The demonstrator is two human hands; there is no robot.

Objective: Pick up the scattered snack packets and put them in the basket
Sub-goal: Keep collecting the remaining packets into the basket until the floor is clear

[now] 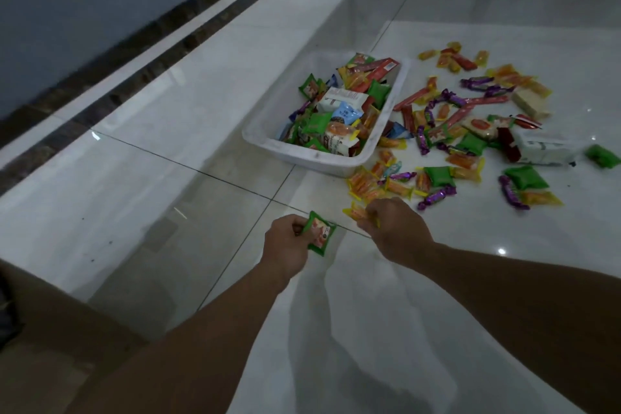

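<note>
Down on the floor [168, 151], pinching a green packet [321, 236] in the left hand [285, 245], clutching an orange packet [354, 212] in the right hand [395, 228], with the basket [265, 141] dead ahead, lengthwise away, nearer the right.

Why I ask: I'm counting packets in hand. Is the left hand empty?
No, the left hand grips a green snack packet, while the right hand pinches an orange packet.

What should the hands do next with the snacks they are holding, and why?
Probably reach forward and drop both into the white basket. The left hand grips a green packet and the right hand pinches an orange packet, so both are busy, and the basket sits just ahead. More scattered packets lie on the floor to its right.
</note>
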